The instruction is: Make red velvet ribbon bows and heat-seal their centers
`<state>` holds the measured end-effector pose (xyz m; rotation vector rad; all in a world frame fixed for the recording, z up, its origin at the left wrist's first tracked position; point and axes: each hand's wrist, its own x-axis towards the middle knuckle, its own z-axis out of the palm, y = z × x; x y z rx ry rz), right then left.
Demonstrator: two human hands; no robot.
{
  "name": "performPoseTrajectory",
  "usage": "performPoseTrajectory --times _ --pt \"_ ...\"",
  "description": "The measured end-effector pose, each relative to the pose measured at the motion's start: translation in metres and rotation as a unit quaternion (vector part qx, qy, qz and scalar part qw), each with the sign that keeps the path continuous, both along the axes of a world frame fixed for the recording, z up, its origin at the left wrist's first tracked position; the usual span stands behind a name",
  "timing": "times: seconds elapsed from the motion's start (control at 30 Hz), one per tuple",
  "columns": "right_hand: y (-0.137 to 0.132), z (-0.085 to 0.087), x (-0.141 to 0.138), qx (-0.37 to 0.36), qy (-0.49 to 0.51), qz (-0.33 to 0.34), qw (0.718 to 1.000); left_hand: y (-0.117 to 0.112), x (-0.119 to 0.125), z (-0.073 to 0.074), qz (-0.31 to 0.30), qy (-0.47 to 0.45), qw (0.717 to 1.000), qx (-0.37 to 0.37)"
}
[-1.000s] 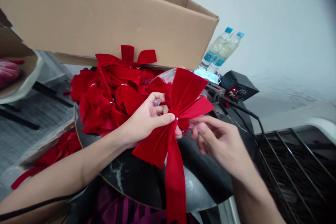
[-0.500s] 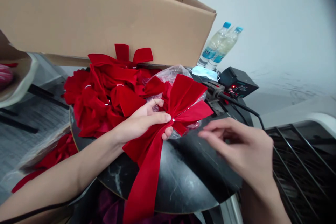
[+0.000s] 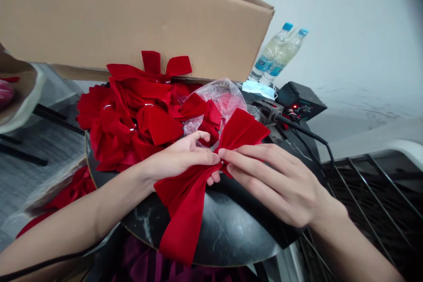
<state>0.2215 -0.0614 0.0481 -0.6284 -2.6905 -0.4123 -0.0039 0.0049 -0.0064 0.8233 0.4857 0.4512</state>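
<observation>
A red velvet bow (image 3: 244,130) with long tails (image 3: 185,202) lies over a round black table (image 3: 244,233). My left hand (image 3: 180,156) pinches the bow at its knot, thumb and forefinger closed on it. My right hand (image 3: 277,178) has come in from the right, its fingertips meeting the same knot and lying over the bow's right side. Behind the hands a crumpled clear plastic bag (image 3: 221,94) holds more red ribbon. A heap of several finished red bows (image 3: 132,114) covers the table's far left.
A big cardboard box (image 3: 132,13) stands behind the heap. Two water bottles (image 3: 277,55), a face mask (image 3: 261,89) and a black control unit (image 3: 302,101) with a cable sit at the back right. A black wire rack (image 3: 373,198) lies right. More red ribbon (image 3: 66,194) hangs lower left.
My right hand drew away to the right, then came back and now pinches the bow's knot beside my left hand. The bow has dropped lower and its upper loop has folded down.
</observation>
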Motion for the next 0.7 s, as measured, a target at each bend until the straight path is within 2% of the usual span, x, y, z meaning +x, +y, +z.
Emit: performPoseTrajectory --times 0.13,0.27,0.57,0.7 --pt "0.003 0.010 -0.003 -0.003 -0.051 0.010 0.999 -0.001 -0.004 0.002 -0.020 0.007 1.000 0.017" --pt "0.004 0.013 -0.005 -0.001 -0.058 0.007 0.998 -0.001 -0.007 0.001 -0.019 -0.002 0.999 0.030" --pt "0.008 0.008 -0.008 -0.105 -0.034 -0.015 0.994 -0.005 -0.006 -0.001 0.016 0.028 0.998 0.059" --pt "0.012 0.004 -0.011 -0.137 -0.048 -0.037 0.989 -0.004 -0.005 -0.001 0.011 0.057 0.996 0.073"
